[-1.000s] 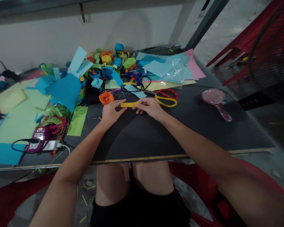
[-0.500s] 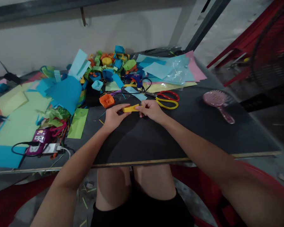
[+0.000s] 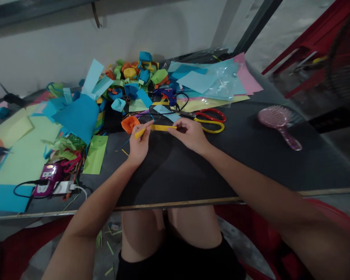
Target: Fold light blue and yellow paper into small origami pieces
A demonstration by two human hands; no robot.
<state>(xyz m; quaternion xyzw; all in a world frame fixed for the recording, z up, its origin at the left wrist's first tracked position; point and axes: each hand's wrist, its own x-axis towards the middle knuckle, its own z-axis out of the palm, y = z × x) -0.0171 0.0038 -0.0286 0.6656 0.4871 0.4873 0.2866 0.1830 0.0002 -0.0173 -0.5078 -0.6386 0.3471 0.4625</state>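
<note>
A narrow yellow paper strip (image 3: 161, 127) is stretched between my two hands, above the dark tabletop. My left hand (image 3: 139, 144) pinches its left part, where a folded end sticks out past the thumb. At the other end, the thumb and fingers of my right hand (image 3: 191, 135) close on the tip. An orange folded paper piece (image 3: 130, 124) sits just behind my left hand. Scissors with one red and one yellow handle (image 3: 210, 120) lie beyond my right hand. A light blue paper strip (image 3: 167, 112) rests behind the yellow one.
Several folded paper pieces (image 3: 131, 74) are heaped at the back, near a blue glue gun (image 3: 169, 95). Paper sheets (image 3: 200, 81) and plastic lie at back right. A pink hairbrush (image 3: 280, 120) is on the right. A purple device (image 3: 49, 179) with cables sits at left.
My hands have drawn apart, and more of the yellow strip shows between them. The left hand has turned, with the strip's folded end now visible. The view has shifted slightly.
</note>
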